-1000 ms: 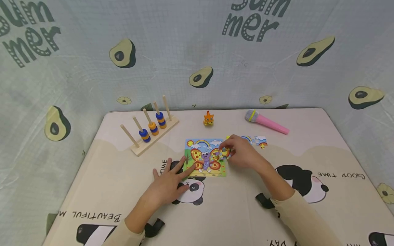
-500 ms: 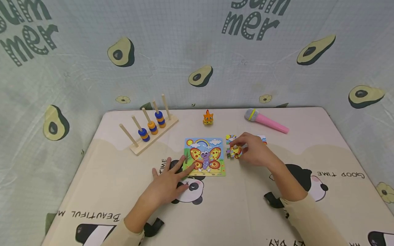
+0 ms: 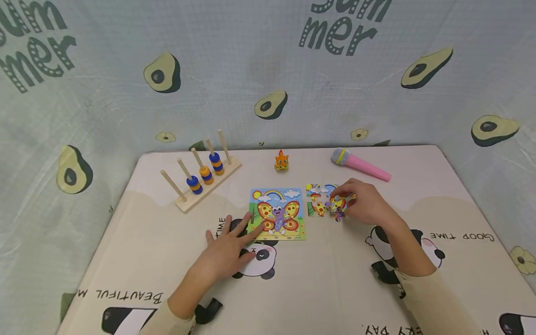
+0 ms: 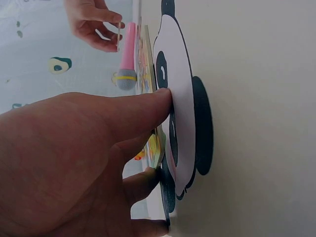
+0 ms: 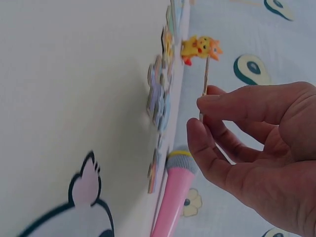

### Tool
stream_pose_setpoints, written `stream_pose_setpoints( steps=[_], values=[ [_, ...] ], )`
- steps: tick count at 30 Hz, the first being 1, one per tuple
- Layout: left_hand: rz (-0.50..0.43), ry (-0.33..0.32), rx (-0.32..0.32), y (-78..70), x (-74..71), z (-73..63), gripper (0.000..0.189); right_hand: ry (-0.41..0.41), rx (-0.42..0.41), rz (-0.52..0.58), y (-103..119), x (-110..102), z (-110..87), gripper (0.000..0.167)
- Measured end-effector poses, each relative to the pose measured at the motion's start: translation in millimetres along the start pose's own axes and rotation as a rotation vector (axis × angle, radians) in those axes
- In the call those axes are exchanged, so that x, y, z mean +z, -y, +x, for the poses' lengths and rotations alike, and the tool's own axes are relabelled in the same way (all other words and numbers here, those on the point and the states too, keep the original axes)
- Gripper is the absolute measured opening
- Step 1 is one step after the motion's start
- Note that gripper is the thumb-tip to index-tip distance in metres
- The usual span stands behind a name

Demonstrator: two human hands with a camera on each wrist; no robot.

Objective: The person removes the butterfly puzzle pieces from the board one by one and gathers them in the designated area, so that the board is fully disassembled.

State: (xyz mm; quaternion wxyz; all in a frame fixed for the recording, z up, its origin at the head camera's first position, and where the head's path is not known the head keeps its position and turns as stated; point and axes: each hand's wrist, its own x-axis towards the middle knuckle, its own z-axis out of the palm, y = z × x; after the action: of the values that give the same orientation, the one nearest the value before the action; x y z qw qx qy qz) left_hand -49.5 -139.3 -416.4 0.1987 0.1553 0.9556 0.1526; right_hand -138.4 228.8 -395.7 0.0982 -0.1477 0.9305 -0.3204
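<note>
My left hand (image 3: pixel 228 253) lies spread on the table, its fingertips on the left edge of a flat butterfly puzzle (image 3: pixel 278 216). Seen from the left wrist, the thumb (image 4: pixel 143 106) reaches to the tabletop beside the puzzle's edge. My right hand (image 3: pixel 366 202) pinches a small butterfly-patterned puzzle piece (image 3: pixel 337 204) between thumb and fingers, above several loose pieces (image 3: pixel 319 208) right of the puzzle. In the right wrist view the held piece (image 5: pixel 206 79) shows edge-on, away from the tabletop. The hand hides some of the loose pieces in the head view.
Behind the pieces lies a pink toy microphone (image 3: pixel 362 165). A small orange toy figure (image 3: pixel 282 161) stands at the back middle. At the back left is a wooden peg stand (image 3: pixel 209 186) with blue and orange rings. The patterned cloth backdrop (image 3: pixel 268 60) rises behind the table.
My right hand has moved right, from the butterfly puzzle's right edge to over the loose pieces, carrying the puzzle piece along. The left hand has stayed in place.
</note>
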Motion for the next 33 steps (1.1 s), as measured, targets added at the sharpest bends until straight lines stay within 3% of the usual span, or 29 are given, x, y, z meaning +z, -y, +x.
stream_pose_setpoints(
  steps=[16,33],
  values=[
    [-0.001,-0.004,-0.004,-0.4,-0.8,-0.6,0.063,-0.05,0.015,-0.014,-25,-14,-10.0,0.045],
    [0.002,-0.001,-0.001,0.7,0.5,1.2,0.064,0.0,0.071,-0.018,-32,-19,-15.3,0.048]
  ],
)
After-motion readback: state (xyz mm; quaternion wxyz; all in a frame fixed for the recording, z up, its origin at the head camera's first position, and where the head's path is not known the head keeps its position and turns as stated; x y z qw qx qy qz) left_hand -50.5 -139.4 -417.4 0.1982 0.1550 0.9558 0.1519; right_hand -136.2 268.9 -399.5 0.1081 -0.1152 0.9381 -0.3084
